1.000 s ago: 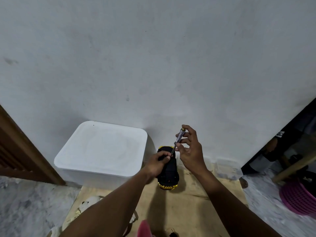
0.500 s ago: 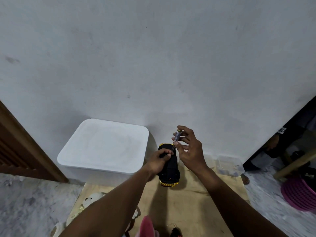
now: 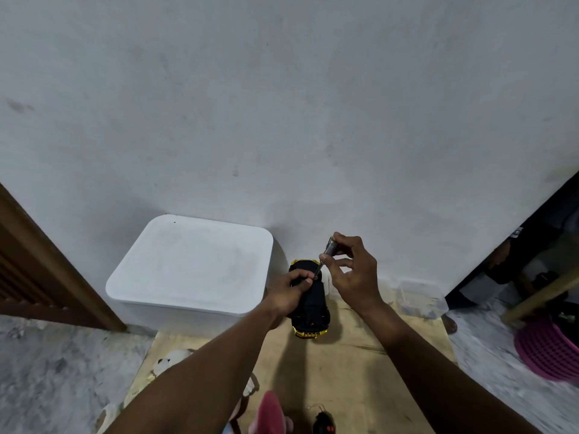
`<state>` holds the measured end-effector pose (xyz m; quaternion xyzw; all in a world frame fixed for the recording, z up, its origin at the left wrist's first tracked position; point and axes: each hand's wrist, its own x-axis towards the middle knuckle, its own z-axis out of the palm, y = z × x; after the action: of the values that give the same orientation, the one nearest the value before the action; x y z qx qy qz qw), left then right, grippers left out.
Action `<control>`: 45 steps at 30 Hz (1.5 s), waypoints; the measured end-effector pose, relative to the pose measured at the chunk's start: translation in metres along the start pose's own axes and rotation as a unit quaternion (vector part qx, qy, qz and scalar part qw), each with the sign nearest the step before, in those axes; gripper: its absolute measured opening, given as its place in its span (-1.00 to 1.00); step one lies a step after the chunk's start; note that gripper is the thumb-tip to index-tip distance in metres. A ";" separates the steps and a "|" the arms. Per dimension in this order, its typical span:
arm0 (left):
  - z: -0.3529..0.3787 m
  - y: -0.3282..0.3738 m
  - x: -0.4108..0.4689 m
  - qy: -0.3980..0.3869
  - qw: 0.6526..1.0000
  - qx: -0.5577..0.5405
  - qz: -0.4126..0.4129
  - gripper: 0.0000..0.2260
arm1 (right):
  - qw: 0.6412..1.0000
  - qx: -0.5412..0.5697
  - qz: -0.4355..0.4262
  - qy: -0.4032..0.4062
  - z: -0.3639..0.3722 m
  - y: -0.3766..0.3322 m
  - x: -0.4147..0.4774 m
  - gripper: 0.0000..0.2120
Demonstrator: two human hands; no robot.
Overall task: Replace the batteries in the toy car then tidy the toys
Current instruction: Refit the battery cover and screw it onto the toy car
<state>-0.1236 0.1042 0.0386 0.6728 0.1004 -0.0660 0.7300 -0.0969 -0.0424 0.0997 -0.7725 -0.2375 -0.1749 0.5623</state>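
Pointing lengthwise at the wall (image 3: 282, 120), toy car (image 3: 313, 305) underside-up.

The toy car (image 3: 313, 305) lay upside down on the tan board (image 3: 360, 371), black underside up, gold trim showing at both ends, pointing lengthwise toward the wall. The left hand (image 3: 289, 291) gripped its far half. A slim screwdriver (image 3: 326, 253) with a clear handle stood tilted, tip on the underside, pinched by the right hand (image 3: 351, 274). Nearer, a white plush toy (image 3: 170, 361) and a pink toy (image 3: 271, 411) lay on the board
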 end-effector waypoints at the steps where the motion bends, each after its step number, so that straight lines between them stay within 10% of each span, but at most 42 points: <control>1: 0.000 0.000 0.000 0.000 1.000 0.005 0.003 -0.86 | 1.000 0.004 -0.004 0.002 0.000 0.000 0.000 -0.51; 45: -0.003 0.013 -0.009 -0.021 0.997 0.042 -0.062 -0.75 | 1.000 0.010 0.008 -0.013 0.001 -0.006 0.004 -0.47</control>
<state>-0.1299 0.1080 0.0531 0.6940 0.1236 -0.1294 0.6974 -0.0971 -0.0393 0.1057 -0.7709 -0.2399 -0.1580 0.5685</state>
